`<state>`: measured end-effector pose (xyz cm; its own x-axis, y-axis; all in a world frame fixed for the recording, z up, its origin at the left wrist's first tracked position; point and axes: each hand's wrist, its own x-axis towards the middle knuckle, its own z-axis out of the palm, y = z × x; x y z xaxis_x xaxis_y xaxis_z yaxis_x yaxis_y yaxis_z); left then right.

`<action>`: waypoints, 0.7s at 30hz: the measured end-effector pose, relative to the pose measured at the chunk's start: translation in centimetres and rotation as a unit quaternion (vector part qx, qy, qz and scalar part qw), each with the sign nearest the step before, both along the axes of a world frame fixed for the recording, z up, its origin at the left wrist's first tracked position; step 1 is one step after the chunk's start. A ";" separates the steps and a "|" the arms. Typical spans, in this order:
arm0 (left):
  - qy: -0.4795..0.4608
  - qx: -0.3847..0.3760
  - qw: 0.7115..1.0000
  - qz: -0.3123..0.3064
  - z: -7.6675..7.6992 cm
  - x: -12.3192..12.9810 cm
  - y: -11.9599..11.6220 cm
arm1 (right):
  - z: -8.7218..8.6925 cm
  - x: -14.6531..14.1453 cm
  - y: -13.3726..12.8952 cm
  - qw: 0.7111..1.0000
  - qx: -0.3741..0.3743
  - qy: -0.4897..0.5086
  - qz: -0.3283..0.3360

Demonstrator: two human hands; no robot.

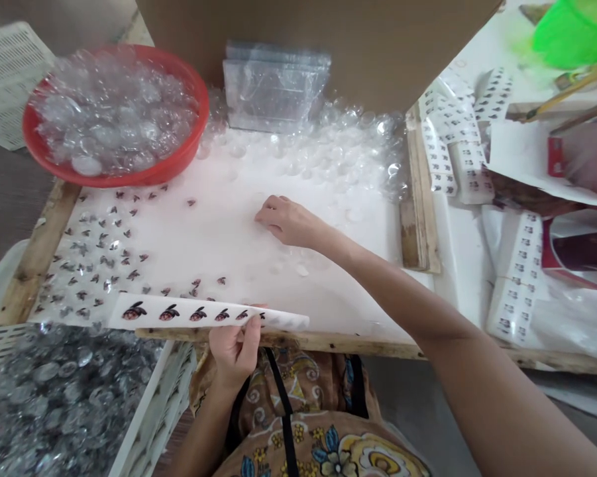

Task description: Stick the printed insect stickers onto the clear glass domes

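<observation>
My left hand (236, 348) pinches a white strip of stickers (176, 313) near the table's front edge. A row of small dark and reddish pictures, like winged insects, runs along the strip, and its right end looks blank. Over the middle of the white tabletop (218, 245) is my right hand (288, 222), its fingers curled together. Whatever those fingertips hold, if anything, is hidden. Several clear round pieces bearing the same picture (99, 252) lie to the left. Beyond my right hand, plain clear round pieces (342, 146) are heaped along the back.
A red basin (199, 142) heaped with clear pieces stands back left. Clear plastic packets (278, 89) lean on a large cardboard box (358, 46). Below left, a white crate (149, 411) holds more clear pieces. Rolled sticker sheets (517, 278) lie right, past a wooden edge strip (420, 199).
</observation>
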<state>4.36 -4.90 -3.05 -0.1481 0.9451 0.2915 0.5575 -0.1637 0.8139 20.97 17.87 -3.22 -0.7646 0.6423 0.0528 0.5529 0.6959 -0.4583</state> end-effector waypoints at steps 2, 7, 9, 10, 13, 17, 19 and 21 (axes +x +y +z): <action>0.000 0.007 1.000 0.001 0.1 0.1 0.1 | -0.2 -0.3 0.1 1.000 0.014 -0.009 -0.017; 0.004 0.017 1.000 0.012 0.1 0.2 0.1 | 0.4 -1.2 0.2 0.997 -0.002 -0.012 -0.078; 0.004 0.015 1.000 0.013 -0.1 0.2 0.0 | 0.7 -1.5 0.1 0.994 -0.036 0.011 -0.105; 0.002 0.014 1.000 0.011 -0.2 0.1 0.0 | 0.8 -1.6 0.1 0.992 -0.050 0.019 -0.116; -0.002 0.017 1.000 0.006 -0.4 0.0 0.0 | 0.9 -1.4 0.1 0.989 -0.052 0.015 -0.138; 0.001 0.018 1.000 0.005 -0.2 0.1 -0.1 | 1.4 1.6 0.5 0.981 -0.011 0.045 -0.191; -0.006 0.011 1.000 0.007 0.0 0.1 0.0 | 1.8 4.0 0.3 0.974 -0.007 0.045 -0.223; -0.012 0.013 1.000 0.004 0.1 0.1 0.0 | 1.9 6.5 -0.3 0.969 -0.015 0.018 -0.244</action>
<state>4.50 -4.88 -2.93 -0.1622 0.9363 0.3114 0.5390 -0.1803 0.8228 27.43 17.52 -1.28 -0.3665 0.9291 0.0495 0.7968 0.3409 -0.4989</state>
